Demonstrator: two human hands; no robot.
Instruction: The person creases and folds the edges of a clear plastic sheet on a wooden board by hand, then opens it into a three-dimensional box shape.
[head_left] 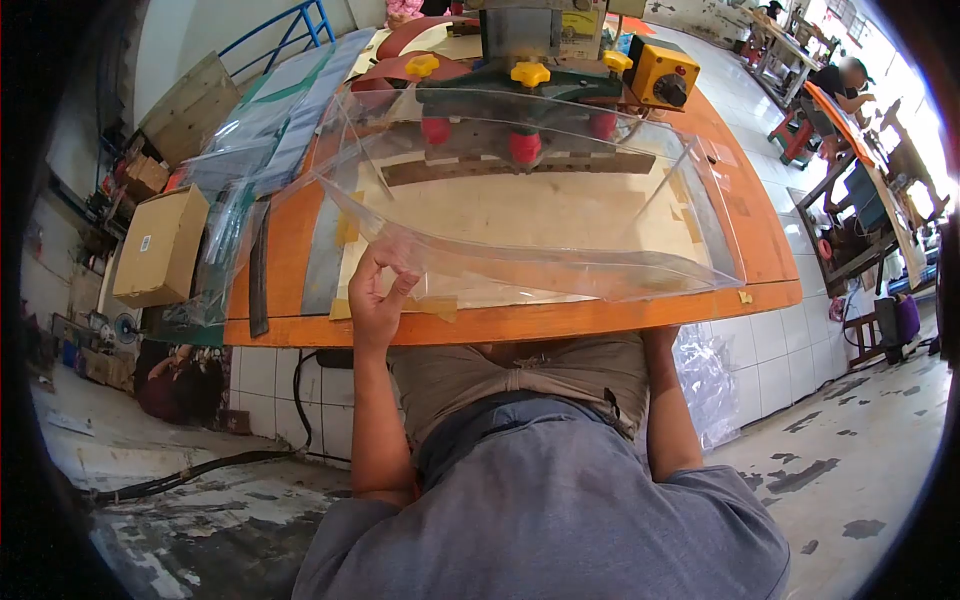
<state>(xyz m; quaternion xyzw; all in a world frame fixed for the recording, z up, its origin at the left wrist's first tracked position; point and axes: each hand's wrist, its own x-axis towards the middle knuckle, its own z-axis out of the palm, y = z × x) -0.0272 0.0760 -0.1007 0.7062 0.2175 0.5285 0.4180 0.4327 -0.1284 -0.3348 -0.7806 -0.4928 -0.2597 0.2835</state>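
Observation:
A large piece of clear plastic [520,250] with seamed edges is spread over a pale board [480,210] on the orange worktable. My left hand [380,285] is at its near left corner, thumb and fingers pinched on the plastic edge. Most of my right hand [660,338] is under the table's front edge; its fingers are hidden. Beyond the plastic stands a machine head [520,80] with yellow knobs and red round parts below it. A dark curved bar [520,170] lies across the board, seen through the plastic.
A yellow control box [663,75] with a black dial sits at the machine's right. To the left are a cardboard box [162,245] and stacked clear plastic sheets [240,160]. More clear plastic [705,380] hangs below the table at right. A person [845,85] sits at another bench [850,130].

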